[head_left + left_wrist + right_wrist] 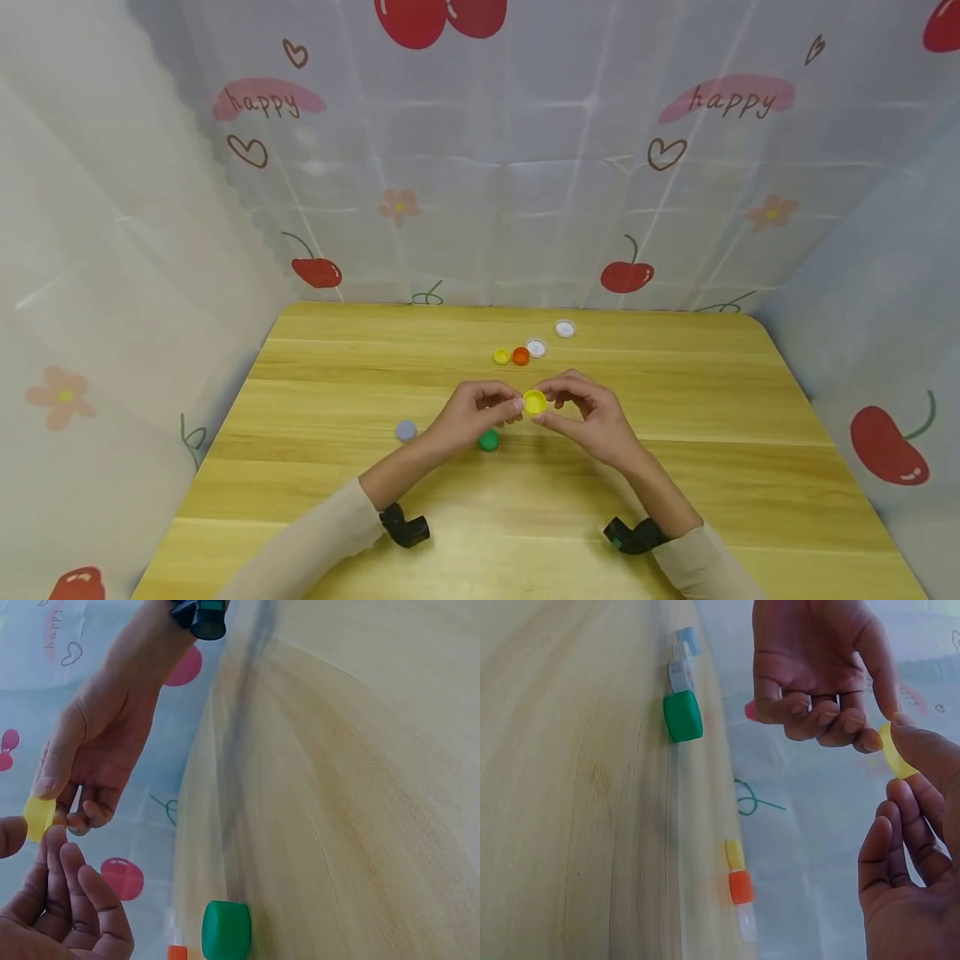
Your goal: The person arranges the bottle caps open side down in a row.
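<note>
A small yellow bottle cap point(535, 402) is up off the table between both hands, its hollow side toward the head camera. My left hand point(480, 408) pinches its left edge between thumb and fingertips. From the other side, my right hand point(588, 414) pinches the same cap point(898, 755) with thumb and forefinger, the other fingers loosely bent. A green cap point(489, 440) lies on the table just below the left hand. Farther left is a blue-grey cap point(406, 430).
Beyond the hands, another yellow cap point(501, 357), an orange cap point(521, 356) and a white cap point(536, 348) lie side by side. A second white cap point(565, 328) is farther back. Whitish caps point(680, 675) beyond the green one are hidden from the head view. Printed curtains surround the wooden table point(315, 400).
</note>
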Demonstrator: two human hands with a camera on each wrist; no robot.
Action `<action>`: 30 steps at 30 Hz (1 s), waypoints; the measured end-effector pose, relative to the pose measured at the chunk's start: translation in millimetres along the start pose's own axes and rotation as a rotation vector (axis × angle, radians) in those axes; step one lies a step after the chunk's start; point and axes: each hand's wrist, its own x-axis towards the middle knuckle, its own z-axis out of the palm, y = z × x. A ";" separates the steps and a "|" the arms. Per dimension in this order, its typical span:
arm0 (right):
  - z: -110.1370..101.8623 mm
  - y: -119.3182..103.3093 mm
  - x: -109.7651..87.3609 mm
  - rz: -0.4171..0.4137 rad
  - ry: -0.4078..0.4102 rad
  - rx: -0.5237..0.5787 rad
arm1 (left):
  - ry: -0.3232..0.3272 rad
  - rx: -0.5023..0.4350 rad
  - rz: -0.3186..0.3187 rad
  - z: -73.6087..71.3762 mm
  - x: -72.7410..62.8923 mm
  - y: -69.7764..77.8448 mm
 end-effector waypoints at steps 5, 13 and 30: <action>-0.7 1.0 -0.6 0.003 -0.020 -0.008 | -0.018 -0.044 -0.073 -0.2 -0.1 2.4; -0.8 1.8 -1.1 -0.023 -0.050 -0.008 | -0.061 -0.089 -0.146 -3.7 0.1 -0.6; 2.0 9.9 -0.2 0.220 -0.255 0.074 | 0.082 0.789 0.685 -21.3 -6.5 -3.3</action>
